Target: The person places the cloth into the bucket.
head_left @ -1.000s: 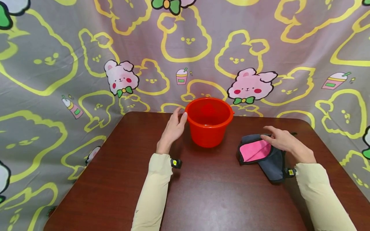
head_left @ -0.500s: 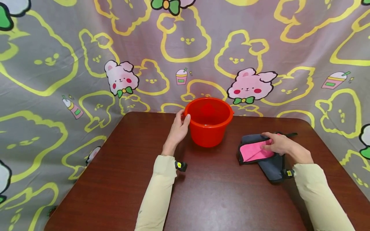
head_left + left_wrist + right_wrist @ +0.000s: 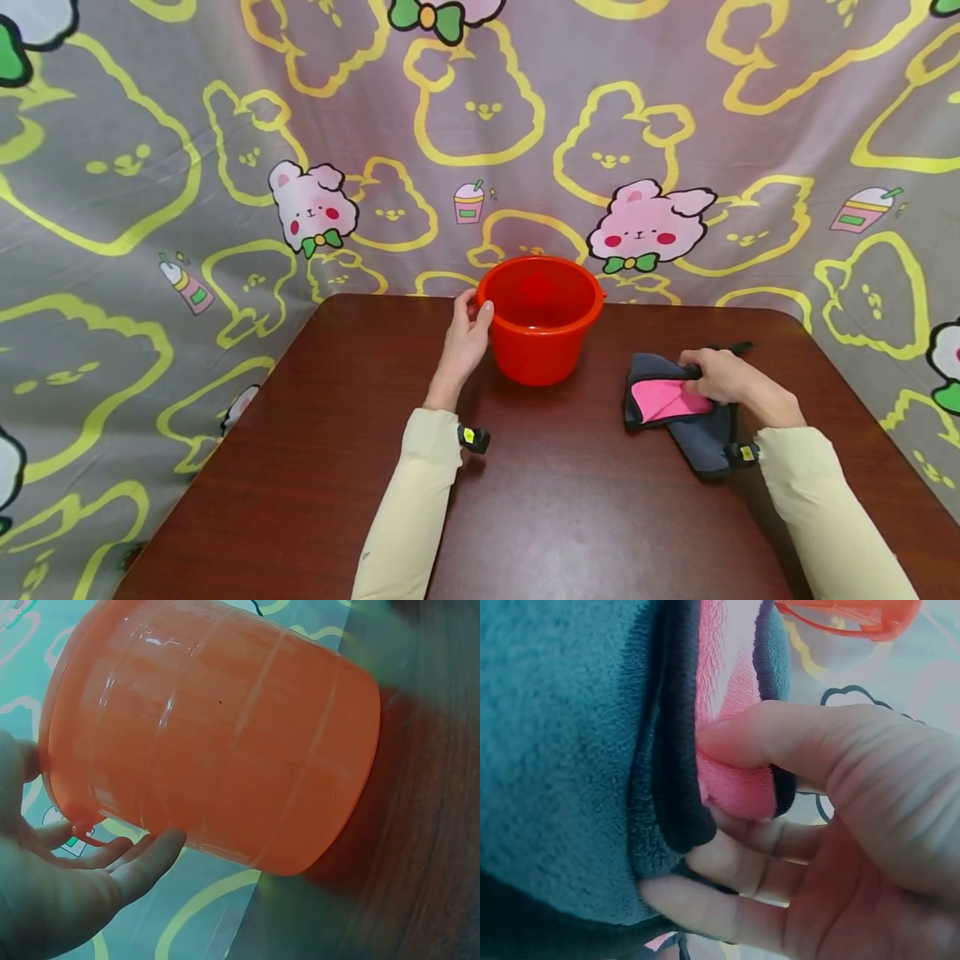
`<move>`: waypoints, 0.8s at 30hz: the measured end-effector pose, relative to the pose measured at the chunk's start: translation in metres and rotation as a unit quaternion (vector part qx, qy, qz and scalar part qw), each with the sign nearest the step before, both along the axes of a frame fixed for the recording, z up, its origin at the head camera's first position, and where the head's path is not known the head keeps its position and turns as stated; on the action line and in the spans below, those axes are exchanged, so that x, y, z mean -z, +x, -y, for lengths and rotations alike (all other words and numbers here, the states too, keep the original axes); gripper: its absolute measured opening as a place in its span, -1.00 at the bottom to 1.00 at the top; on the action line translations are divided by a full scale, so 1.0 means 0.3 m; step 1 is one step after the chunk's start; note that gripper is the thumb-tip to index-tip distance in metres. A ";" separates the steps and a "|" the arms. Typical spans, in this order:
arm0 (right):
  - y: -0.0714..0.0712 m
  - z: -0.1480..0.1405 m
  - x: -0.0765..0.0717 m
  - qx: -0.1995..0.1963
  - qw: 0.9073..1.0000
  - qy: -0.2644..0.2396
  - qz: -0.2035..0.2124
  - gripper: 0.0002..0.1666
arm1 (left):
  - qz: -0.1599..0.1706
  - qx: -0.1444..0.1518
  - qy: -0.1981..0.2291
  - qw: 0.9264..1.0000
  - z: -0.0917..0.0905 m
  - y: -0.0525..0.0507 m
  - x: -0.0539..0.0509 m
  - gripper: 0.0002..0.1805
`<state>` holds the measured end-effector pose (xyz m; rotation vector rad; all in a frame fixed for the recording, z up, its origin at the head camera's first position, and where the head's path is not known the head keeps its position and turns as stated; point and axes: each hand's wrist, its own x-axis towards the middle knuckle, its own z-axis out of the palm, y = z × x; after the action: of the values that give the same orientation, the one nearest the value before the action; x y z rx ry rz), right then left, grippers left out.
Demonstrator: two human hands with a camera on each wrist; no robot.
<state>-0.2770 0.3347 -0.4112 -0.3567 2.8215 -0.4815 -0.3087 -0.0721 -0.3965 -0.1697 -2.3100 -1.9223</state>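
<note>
A red bucket (image 3: 537,354) stands upright near the table's back edge, filling much of the left wrist view as an orange-red wall (image 3: 225,727). My left hand (image 3: 462,346) is at its left rim, thumb against the rim and fingers bent beside the thin handle (image 3: 88,840). On the right lies a folded dark grey cloth (image 3: 701,437) with a pink face (image 3: 663,400) and black edging. My right hand (image 3: 723,377) pinches its upper right part; in the right wrist view the thumb presses the pink side (image 3: 739,793), with fingers under the grey side (image 3: 562,750).
The brown table (image 3: 300,467) reaches a patterned grey curtain (image 3: 510,75) at the back and left. A black strap end (image 3: 741,347) sticks out behind my right hand. Each wrist carries a small black camera.
My left hand has moved right onto the bucket's rim. My right hand has come down and taken hold of the cloth, whose left part has shifted and folded slightly.
</note>
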 end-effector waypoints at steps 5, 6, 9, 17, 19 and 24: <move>0.003 -0.005 -0.016 -0.009 0.997 0.003 -0.078 -0.65 | -0.004 -0.016 -0.008 1.000 -0.006 -0.001 0.007 -0.44; 0.004 -0.005 -0.019 -0.008 0.996 0.000 -0.089 -0.66 | -0.005 -0.018 -0.008 1.000 -0.006 -0.001 0.007 -0.44; 0.004 -0.006 -0.030 -0.006 0.993 -0.007 -0.115 -0.63 | -0.004 -0.021 -0.008 1.000 -0.004 -0.001 0.008 -0.44; 0.013 0.008 -0.045 0.018 0.985 -0.059 -0.163 -0.71 | -0.004 -0.032 -0.013 0.999 -0.006 -0.003 0.014 -0.44; 0.015 0.014 -0.051 0.024 0.980 -0.073 -0.182 -0.71 | -0.004 -0.035 -0.013 0.999 -0.005 -0.001 0.014 -0.44; 0.035 0.032 -0.083 0.040 0.965 -0.111 -0.236 -0.70 | -0.005 -0.031 -0.009 0.999 -0.007 0.001 0.012 -0.44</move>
<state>-0.2665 0.3251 -0.3862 -0.4556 3.2570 -0.8330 -0.3083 -0.0700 -0.4002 -0.1081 -2.2977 -1.8676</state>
